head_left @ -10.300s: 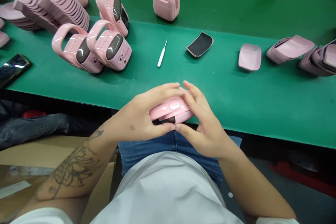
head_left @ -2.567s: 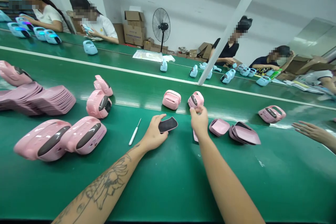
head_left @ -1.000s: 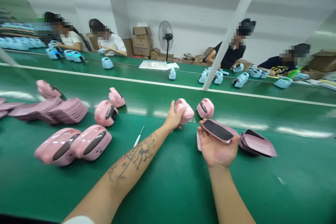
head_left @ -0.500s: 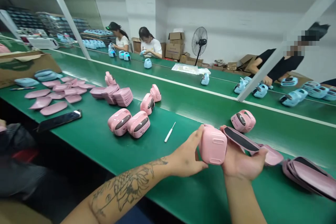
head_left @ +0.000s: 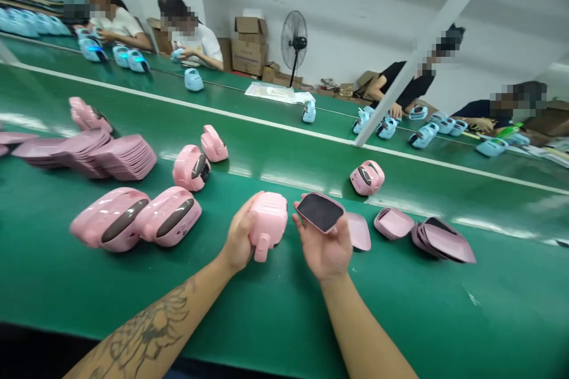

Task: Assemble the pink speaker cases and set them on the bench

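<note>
Pink plastic housing [head_left: 268, 224] is gripped by the left hand [head_left: 240, 235], with the fingers wrapped around one side. A short pink stub [head_left: 262, 250] projects downward from its lower end. The housing is held above the green bench [head_left: 444, 314], just beside the right hand [head_left: 323, 251]. The right hand is turned palm up and partly open, and a pink panel with a black face [head_left: 320, 212] is held between its thumb and fingers, black face upward.

A single pink shell [head_left: 358, 232] lies on the bench just beside the right hand. Further right, a small stack of pink shells [head_left: 391, 223] and a fanned stack of pink shells [head_left: 442, 241] are placed, with an assembled pink unit [head_left: 367, 177] standing beyond them. Left of the hands, two assembled pink units [head_left: 168, 216] lie close together, with further pink units [head_left: 191, 167] beyond them and a long fanned stack of pink shells [head_left: 127, 157].

Across the far edge of the bench, a second green bench [head_left: 249, 108] carries pale blue units [head_left: 194, 79], and seated co-workers [head_left: 191, 41] are positioned along it. Cardboard boxes [head_left: 249, 38] and a pedestal fan [head_left: 294, 41] are located against the far wall.
</note>
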Tool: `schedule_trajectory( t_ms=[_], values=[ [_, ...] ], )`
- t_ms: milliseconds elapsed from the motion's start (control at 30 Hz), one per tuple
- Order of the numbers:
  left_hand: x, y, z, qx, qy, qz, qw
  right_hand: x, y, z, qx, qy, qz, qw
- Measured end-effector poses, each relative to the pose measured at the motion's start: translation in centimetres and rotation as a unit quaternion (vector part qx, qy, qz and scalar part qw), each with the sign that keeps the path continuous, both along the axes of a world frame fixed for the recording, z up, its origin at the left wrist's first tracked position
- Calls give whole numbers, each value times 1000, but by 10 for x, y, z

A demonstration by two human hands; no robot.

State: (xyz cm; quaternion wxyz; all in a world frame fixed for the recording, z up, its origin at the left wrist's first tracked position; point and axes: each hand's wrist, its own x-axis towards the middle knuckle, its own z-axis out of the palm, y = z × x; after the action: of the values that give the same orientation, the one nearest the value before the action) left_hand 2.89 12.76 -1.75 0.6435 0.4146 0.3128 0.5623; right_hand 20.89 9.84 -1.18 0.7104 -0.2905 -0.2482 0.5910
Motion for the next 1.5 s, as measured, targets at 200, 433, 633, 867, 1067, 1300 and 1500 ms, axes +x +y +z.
schedule_trajectory(
  t_ms=[200, 433, 633, 867, 1067, 1300, 1500],
  values=[
    [-7, -1, -3, 37, 53, 31, 997, -11, -4, -13, 7, -99, 53, 994],
    [-9, -2, -3, 75, 115, 52, 989, -13, -7, -11, 39, -182, 118, 975],
    [-6, -5, -4, 82, 134, 30, 987, -11, -9, -10, 45, -208, 122, 970],
    [-21, 8, 5, 149, 241, -23, 959, -1, -7, -12, 52, -316, 74, 945],
    [-26, 12, 30, -28, 148, -165, 975, -2, -12, -13, 150, -575, -29, 804],
    [-14, 5, 23, -56, 100, -118, 986, 1, -15, -13, 223, -654, -54, 721],
    [-17, 7, 17, -2, 129, -77, 989, 7, -12, -6, 253, -681, -74, 683]
  ],
)
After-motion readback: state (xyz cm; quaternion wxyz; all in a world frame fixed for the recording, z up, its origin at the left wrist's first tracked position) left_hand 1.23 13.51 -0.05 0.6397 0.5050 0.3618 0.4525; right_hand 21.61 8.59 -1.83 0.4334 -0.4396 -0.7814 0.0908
